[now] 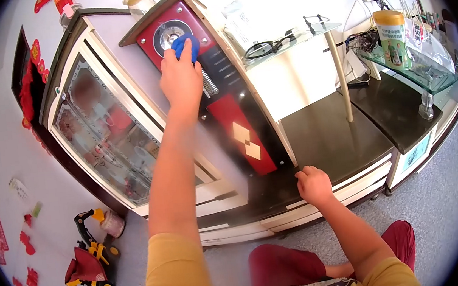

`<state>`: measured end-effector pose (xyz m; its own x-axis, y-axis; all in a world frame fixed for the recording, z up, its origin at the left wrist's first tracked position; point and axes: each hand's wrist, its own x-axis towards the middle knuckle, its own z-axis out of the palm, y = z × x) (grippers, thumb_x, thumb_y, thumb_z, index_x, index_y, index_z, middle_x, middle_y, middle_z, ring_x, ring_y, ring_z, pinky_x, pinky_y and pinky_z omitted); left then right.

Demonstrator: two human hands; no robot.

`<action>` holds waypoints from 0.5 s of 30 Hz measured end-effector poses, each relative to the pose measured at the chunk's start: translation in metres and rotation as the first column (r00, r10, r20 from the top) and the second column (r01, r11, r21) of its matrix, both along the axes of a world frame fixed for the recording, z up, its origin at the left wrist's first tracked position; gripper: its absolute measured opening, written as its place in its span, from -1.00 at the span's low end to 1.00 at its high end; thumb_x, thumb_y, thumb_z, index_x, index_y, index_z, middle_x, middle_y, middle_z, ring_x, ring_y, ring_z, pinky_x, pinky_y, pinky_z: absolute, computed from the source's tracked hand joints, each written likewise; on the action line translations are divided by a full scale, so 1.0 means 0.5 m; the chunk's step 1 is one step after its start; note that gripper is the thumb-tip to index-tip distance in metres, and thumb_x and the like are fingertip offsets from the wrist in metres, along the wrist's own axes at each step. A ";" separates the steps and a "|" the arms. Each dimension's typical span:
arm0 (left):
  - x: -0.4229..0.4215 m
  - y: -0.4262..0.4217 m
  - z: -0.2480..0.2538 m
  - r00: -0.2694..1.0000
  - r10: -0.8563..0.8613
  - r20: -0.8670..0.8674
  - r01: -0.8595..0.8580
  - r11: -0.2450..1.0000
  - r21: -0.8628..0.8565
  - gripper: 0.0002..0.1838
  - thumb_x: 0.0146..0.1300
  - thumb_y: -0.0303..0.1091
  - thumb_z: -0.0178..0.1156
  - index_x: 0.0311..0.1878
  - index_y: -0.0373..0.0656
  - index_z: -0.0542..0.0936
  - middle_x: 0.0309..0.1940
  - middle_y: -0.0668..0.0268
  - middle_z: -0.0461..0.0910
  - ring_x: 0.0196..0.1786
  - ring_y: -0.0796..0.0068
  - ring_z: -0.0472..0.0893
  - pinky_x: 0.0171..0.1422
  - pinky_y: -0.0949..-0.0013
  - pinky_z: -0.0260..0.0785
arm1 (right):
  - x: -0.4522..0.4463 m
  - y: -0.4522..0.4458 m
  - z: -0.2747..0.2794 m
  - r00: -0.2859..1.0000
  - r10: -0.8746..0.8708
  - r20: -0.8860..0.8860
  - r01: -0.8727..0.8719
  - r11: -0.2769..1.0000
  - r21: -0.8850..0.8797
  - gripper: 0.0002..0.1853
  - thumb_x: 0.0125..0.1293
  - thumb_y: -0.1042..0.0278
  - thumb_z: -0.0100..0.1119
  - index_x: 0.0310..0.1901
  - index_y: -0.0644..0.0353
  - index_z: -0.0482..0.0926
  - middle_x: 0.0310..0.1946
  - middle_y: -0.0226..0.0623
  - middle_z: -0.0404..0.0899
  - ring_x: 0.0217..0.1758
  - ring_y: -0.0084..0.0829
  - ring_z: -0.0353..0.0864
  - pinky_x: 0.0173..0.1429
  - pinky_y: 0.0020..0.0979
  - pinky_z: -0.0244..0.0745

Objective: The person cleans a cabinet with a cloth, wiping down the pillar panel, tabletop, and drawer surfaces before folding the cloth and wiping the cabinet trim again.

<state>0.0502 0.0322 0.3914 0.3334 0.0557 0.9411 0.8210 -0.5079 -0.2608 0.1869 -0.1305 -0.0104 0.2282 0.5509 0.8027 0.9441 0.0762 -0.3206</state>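
Note:
My left hand [181,78] is closed around a blue cloth [185,45], pressing it against the upper part of a tall red and black speaker-like panel [224,88]. The cloth sits at the lower right of the panel's round silver-rimmed disc [170,34]. Just below the cloth a coiled metal spring [210,84] shows on the panel. Lower down are a red section and two pale diamond shapes [247,141]. My right hand [314,185] has its fingers curled at the dark cabinet top's [333,138] front edge, near the panel's foot; what they grip, if anything, is hidden.
A glass-doored cabinet [107,132] stands left of the panel. To the right, a glass shelf [291,43] holds eyeglasses [267,48]; a yellow-lidded can [392,39] and tangled cables [365,41] are beyond. A toy digger [94,261] is on the floor at lower left.

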 end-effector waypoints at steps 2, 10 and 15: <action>0.007 -0.004 -0.029 1.000 -0.013 0.014 0.013 0.999 -0.029 -0.36 0.33 -0.29 0.43 0.50 0.29 0.63 0.11 0.22 0.53 0.14 0.10 0.65 0.16 0.01 0.65 | -0.001 0.000 -0.002 1.000 0.005 0.001 -0.005 1.000 -0.003 -0.92 0.20 0.41 0.38 -0.27 0.09 0.72 -0.32 -0.28 0.57 -0.16 -0.16 0.67 -0.06 -0.12 0.65; -0.002 -0.034 -0.129 0.993 -0.025 -0.116 0.013 0.994 -0.106 -0.28 0.28 -0.31 0.45 0.55 0.21 0.57 0.13 0.20 0.53 0.15 0.06 0.62 0.16 0.02 0.66 | -0.006 -0.002 0.000 1.000 -0.022 -0.011 0.022 1.000 -0.005 -0.92 0.23 0.42 0.35 -0.25 0.09 0.74 -0.30 -0.29 0.60 -0.12 -0.18 0.69 -0.02 -0.14 0.66; -0.025 -0.054 -0.245 0.969 -0.101 -0.227 0.041 0.966 -0.254 -0.27 0.22 -0.32 0.49 0.51 0.14 0.60 0.11 0.20 0.52 0.14 0.05 0.61 0.15 0.02 0.66 | -0.006 0.005 -0.007 0.999 -0.026 -0.019 0.026 1.000 0.009 -0.92 0.23 0.42 0.34 -0.25 0.08 0.76 -0.31 -0.29 0.61 -0.13 -0.16 0.70 -0.03 -0.12 0.67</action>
